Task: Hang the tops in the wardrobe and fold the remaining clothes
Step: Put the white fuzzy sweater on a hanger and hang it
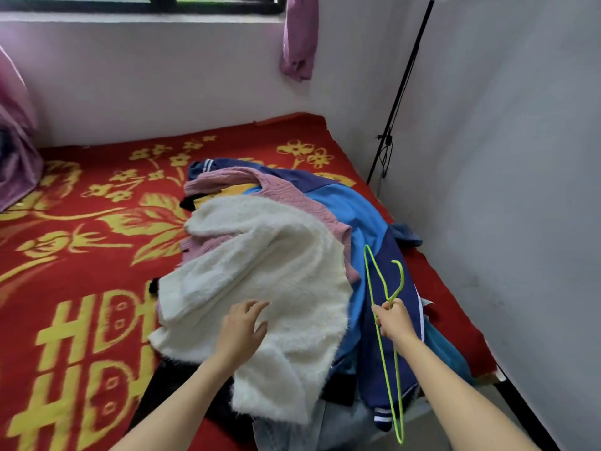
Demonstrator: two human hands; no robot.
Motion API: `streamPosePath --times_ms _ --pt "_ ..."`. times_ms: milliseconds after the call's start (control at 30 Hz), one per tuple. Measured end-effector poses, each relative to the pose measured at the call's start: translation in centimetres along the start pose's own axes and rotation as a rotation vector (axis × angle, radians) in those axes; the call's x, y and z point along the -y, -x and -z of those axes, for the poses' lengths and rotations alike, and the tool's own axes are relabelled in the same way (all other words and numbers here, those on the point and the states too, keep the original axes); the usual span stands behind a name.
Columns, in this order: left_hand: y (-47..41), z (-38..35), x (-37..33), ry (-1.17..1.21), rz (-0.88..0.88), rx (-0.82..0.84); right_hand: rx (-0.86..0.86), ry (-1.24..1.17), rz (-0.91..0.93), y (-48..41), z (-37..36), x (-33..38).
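A heap of clothes lies on the bed's right side. On top is a fluffy white sweater (260, 271). Under it lie a pink knit top (292, 193) and a blue and navy jacket (367, 216). Dark clothing (182, 382) and grey denim (335, 424) show at the near edge. My left hand (240, 330) rests on the white sweater with its fingers spread. To the right, my right hand (395, 322) grips a lime green wire hanger (383, 353) just below its hook, with the frame hanging down over the jacket.
The bed carries a red blanket with yellow flowers (97, 222). White walls close in behind and on the right. A black pole with cables (396, 102) leans in the corner. Purple curtains hang at the window (299, 37) and at the far left (16, 141).
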State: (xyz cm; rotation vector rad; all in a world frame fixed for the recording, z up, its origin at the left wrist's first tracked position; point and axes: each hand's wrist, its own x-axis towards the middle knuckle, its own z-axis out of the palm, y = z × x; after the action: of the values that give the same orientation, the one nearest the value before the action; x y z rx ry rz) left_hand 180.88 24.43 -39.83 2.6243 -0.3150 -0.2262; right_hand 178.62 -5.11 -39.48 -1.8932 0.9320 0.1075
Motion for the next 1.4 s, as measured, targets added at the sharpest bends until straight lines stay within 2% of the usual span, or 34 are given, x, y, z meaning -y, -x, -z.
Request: streamPosePath --times_ms 167,333,500,633,733,900,1000,1133,1400 --pt "-1.2 -1.1 0.4 0.027 0.201 0.004 -0.077 0.056 -0.058 -5.7 -0.6 -0.4" --pt "-3.0 -3.0 -0.5 -0.006 0.301 0.033 0.012 0.12 -0.056 -11.9 -2.3 -1.1" --pt "-3.4 -4.7 -1.3 0.004 0.38 0.106 0.073 0.055 -0.128 -16.2 -5.2 -2.3" --pt "-4.7 -4.6 -0.9 0.013 0.445 0.098 0.163 0.006 -0.134 -18.8 -7.7 -3.0" --pt "-5.8 -4.5 -0.7 -0.002 0.48 0.113 0.268 0.111 -0.087 -20.3 -9.6 -3.4" --pt "-6.2 -5.2 -0.6 0.008 0.555 0.145 0.223 0.274 -0.132 -22.2 -12.0 -3.9" --pt "-6.0 -5.8 -0.3 0.009 0.595 0.167 0.158 0.121 -0.272 -22.5 -13.7 -3.8" --pt "-5.6 -6.0 0.4 0.033 0.646 0.18 0.191 -0.038 -0.408 -22.5 -14.9 -4.0" --pt "-6.1 -5.5 1.4 0.023 0.676 0.2 0.218 -0.025 -0.487 -22.6 -14.2 -4.0"
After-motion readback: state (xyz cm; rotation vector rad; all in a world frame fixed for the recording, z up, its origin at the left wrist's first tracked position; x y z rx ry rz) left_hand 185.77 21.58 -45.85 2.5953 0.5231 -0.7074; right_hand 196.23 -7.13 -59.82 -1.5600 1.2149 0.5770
